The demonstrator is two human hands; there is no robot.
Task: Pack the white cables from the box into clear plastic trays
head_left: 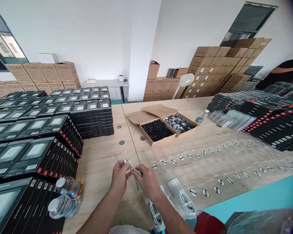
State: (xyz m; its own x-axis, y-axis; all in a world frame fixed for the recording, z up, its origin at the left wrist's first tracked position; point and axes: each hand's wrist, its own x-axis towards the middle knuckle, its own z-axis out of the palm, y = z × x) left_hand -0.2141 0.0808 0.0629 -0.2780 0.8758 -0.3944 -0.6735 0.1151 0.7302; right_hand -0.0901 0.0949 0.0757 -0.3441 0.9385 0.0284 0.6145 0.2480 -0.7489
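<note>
The left hand (119, 179) and right hand (148, 182) are close together over the near part of the pale wooden surface (100, 169), with a white cable (132, 168) between them. The left fingers (122, 164) are narrowly pinched on the cable near its end, and the right fingers (139, 171) curl closed around another stretch of it, partly hidden by the hand. Below the right hand, a clear plastic bag (154, 214) with a coiled white cable inside hangs down to the near edge. Just right of it lies a second bag (182, 198), also holding a coiled cable. More clear bags (210, 165) spread across the surface to the right, each with a round black-and-white sticker (192, 192). Two water bottles (64, 195) lie near the left hand, beside tall stacks of black product boxes (34, 152). Farther off stands an open cardboard box (158, 125) with dark loose pieces in one compartment and patterned material in the other. At far right, a co-worker in a dark shirt (282, 73) stands behind more black boxes (271, 130).
</note>
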